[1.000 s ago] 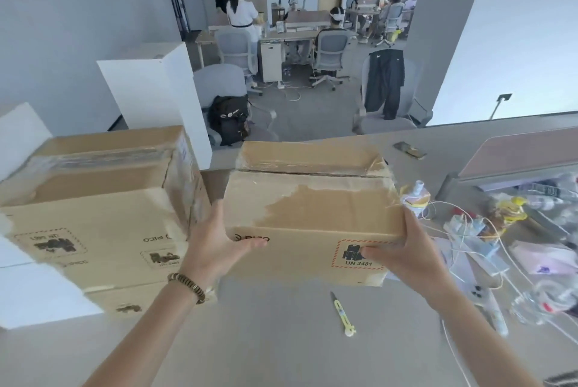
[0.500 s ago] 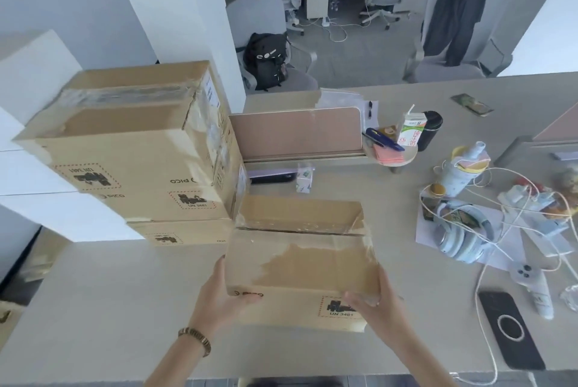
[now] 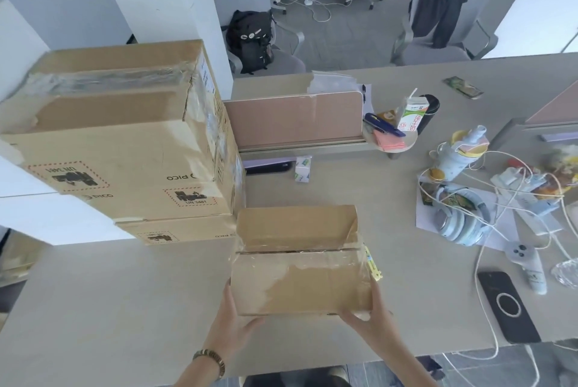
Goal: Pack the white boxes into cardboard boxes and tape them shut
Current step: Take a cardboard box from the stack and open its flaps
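Observation:
A taped cardboard box (image 3: 298,260) sits on the grey table (image 3: 125,299) in front of me, its top flaps closed with a seam across the middle. My left hand (image 3: 233,321) holds its near left corner, and my right hand (image 3: 369,316) holds its near right corner. To the left stands a stack of three taped cardboard boxes (image 3: 125,139), printed with UN 3481 labels. A yellow utility knife (image 3: 372,264) peeks out at the right side of the held box. White boxes (image 3: 28,208) stand behind the stack at the left.
A low desk divider (image 3: 294,119) stands behind the box. On the right lie headphones (image 3: 459,220), tangled cables, a controller (image 3: 528,264), a black phone (image 3: 508,308), a bottle and a drink carton (image 3: 413,112). Office chairs and a backpack (image 3: 251,39) are beyond the table.
The box came down from a raised position to rest on the table nearer me. My view tilted downward, and the knife now lies at the box's right side.

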The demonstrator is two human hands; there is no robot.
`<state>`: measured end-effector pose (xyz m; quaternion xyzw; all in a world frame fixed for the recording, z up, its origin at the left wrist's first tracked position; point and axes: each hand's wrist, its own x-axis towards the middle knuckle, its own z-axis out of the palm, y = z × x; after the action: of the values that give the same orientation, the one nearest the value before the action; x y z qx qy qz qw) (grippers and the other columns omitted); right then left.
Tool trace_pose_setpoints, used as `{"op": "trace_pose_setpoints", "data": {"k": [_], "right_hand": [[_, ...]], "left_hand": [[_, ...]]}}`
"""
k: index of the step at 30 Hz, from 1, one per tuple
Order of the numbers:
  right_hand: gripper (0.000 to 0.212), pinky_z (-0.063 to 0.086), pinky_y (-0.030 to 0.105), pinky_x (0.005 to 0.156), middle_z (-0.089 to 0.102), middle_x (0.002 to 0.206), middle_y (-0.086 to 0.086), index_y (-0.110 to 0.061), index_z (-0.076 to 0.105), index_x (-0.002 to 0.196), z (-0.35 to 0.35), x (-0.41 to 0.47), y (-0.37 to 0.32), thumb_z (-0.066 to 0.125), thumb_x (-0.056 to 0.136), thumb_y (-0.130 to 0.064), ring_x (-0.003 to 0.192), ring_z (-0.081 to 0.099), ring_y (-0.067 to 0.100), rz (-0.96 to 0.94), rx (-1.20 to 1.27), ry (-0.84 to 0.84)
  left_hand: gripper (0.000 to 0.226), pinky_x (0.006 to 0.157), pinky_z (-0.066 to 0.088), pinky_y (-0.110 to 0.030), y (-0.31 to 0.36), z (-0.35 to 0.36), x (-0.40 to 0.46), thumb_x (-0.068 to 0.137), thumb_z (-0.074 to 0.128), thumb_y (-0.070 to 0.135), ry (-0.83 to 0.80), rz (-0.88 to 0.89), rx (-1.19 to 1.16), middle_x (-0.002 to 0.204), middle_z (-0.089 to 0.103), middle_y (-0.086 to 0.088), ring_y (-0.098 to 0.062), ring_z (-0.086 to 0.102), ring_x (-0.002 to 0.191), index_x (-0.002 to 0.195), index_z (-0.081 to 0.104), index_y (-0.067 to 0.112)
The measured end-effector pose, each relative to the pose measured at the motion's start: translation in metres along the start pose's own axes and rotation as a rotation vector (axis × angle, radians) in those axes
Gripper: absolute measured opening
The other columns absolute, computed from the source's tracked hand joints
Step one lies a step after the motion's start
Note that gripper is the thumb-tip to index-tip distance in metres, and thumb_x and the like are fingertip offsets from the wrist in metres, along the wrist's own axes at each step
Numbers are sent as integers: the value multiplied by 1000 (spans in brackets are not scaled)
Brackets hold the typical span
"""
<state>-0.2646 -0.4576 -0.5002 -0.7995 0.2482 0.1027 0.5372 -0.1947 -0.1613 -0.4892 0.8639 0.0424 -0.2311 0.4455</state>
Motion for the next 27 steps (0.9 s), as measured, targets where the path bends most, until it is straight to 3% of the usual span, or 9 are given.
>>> {"op": "trace_pose_setpoints", "data": {"k": [4, 7, 9, 11, 15, 18, 22, 25, 27], "right_hand": [[105, 48, 29, 93, 58, 123, -18, -41, 22, 150, 0, 6, 4, 87, 68, -44, 116, 57, 6, 23, 2, -4], [109, 47, 34, 99, 55, 129, -12, -41, 17, 150, -4, 10, 1, 85, 65, -51, 121, 54, 13, 33, -18, -46], [109, 44, 36, 103, 52, 130, -11, -48, 13, 150, -8, 12, 0, 84, 67, -50, 123, 50, 12, 20, -40, -63], [108, 41, 34, 104, 49, 131, -13, -50, 11, 149, -12, 15, -2, 84, 70, -45, 125, 47, 11, 7, -67, -77], [108, 38, 26, 94, 47, 123, -22, -49, 8, 151, -18, 20, -5, 84, 75, -37, 118, 48, 11, 11, -59, -84], [109, 35, 26, 97, 42, 125, -28, -47, 7, 152, -20, 22, -7, 84, 76, -34, 122, 41, 5, 10, -57, -78], [110, 38, 25, 96, 42, 122, -36, -43, 9, 155, -19, 24, -7, 84, 75, -30, 124, 46, 7, -18, -83, -62], [105, 37, 24, 96, 45, 126, -27, -36, 14, 155, -19, 22, -7, 83, 78, -25, 121, 46, 7, -24, -67, -49], [95, 42, 29, 99, 50, 133, -16, -36, 26, 151, -21, 20, -8, 83, 75, -33, 123, 49, 10, 6, -20, -61]], "left_hand": [[122, 106, 36, -23, -7, -3, 6, 60, 76, 71, -13, 2, -43, 142, 39, 15, -4, 42, 131, 153, 9, 27], [112, 110, 36, -28, -14, -10, 10, 63, 80, 57, -10, 6, -37, 144, 42, 13, -3, 44, 130, 153, 19, 28], [96, 99, 41, -20, -12, -13, 9, 74, 82, 37, -20, -4, -56, 138, 49, 15, 6, 54, 117, 150, 23, 30], [89, 90, 45, -21, -12, -13, 9, 82, 79, 29, -21, -33, -44, 134, 54, 15, 3, 63, 106, 149, 21, 35], [93, 100, 45, -33, -5, -7, 11, 84, 76, 33, 0, -37, 15, 137, 50, 10, -18, 60, 121, 154, 15, 29], [97, 107, 43, -35, 1, -5, 9, 85, 76, 34, 12, -27, 38, 143, 43, 10, -17, 55, 126, 156, 12, 24], [100, 118, 30, -38, -2, -4, 11, 83, 77, 33, 61, 10, 59, 150, 28, 8, -13, 36, 137, 157, 11, 23], [97, 114, 37, -39, -1, -2, 11, 80, 79, 28, 48, 34, -31, 149, 36, 11, -11, 43, 133, 155, 17, 27], [91, 104, 47, -38, 3, -5, 10, 69, 79, 43, 40, -30, -201, 139, 51, 11, -11, 53, 126, 145, 32, 30]]}}
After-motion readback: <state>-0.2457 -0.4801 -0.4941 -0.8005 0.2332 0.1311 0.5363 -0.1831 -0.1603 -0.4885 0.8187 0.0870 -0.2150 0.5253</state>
